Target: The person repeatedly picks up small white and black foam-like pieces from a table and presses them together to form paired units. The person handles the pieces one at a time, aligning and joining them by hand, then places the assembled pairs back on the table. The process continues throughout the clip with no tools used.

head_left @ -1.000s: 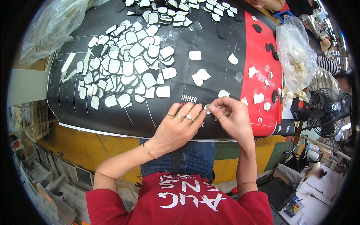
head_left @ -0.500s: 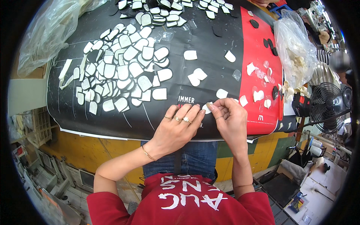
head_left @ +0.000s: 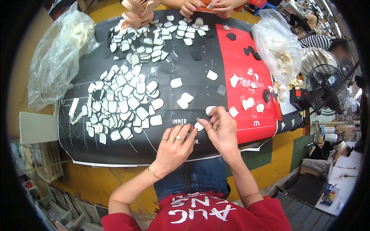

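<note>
A small white pad with a rounded end (head_left: 199,126) is between my two hands, just over the near part of the black mat. My right hand (head_left: 222,134) pinches it, thumb against its upper edge and fingers bent. On its left side, my left hand (head_left: 174,148) grips it with fingers curled and close together; its thumb is hidden. Another white pad (head_left: 210,110) lies partly behind my right fingers. To the left spreads a heap of similar white pads with black edges (head_left: 123,106). Several loose ones, such as a single white pad (head_left: 176,82), lie farther up.
The black-and-red mat (head_left: 200,92) covers the table. Scraps of white backing (head_left: 248,103) and black pads (head_left: 231,36) lie on its red part. Plastic bags (head_left: 58,65) stand at both sides. A co-worker's hands (head_left: 208,7) work at the far edge. A fan (head_left: 325,86) stands right.
The view has shifted, showing more of the table's far side and the co-worker's hands. My right fingers have lifted and bent more above the pad; both hands stay at it.
</note>
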Tool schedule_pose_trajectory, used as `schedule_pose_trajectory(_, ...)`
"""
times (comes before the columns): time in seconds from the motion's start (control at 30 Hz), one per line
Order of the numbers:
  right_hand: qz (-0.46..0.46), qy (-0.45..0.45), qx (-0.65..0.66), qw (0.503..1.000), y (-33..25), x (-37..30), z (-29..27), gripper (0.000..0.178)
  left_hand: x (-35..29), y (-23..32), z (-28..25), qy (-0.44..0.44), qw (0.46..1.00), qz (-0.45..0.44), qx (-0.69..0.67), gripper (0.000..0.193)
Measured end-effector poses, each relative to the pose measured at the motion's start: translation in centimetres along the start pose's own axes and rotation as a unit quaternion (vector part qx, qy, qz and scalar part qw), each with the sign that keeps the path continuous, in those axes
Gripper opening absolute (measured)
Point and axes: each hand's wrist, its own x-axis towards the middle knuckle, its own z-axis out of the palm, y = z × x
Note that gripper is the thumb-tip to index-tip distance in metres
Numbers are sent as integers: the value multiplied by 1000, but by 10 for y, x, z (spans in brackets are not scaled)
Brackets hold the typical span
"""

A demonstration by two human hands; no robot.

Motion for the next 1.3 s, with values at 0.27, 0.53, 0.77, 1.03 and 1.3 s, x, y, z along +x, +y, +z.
schedule_pose_trajectory(0.27,-20,42,-15,999,12,24,-19,21,-10,-12,-18,-17,999,-48,19,45)
schedule_pose_trajectory(0.53,-182,29,-156,970,41,110,-17,24,-21,-28,-38,42,979,-151,130,38)
schedule_pose_trajectory(0.77,-222,44,-244,943,52,120,-6,20,-21,0,-42,76,987,-138,22,32)
schedule_pose_trajectory(1.03,48,-278,365,887,6,44,-44,29,24,19,-49,155,934,-168,-273,34)
schedule_pose_trajectory(1.3,46,-277,366,887,-18,-16,-58,27,32,30,-40,110,852,-232,-456,14)
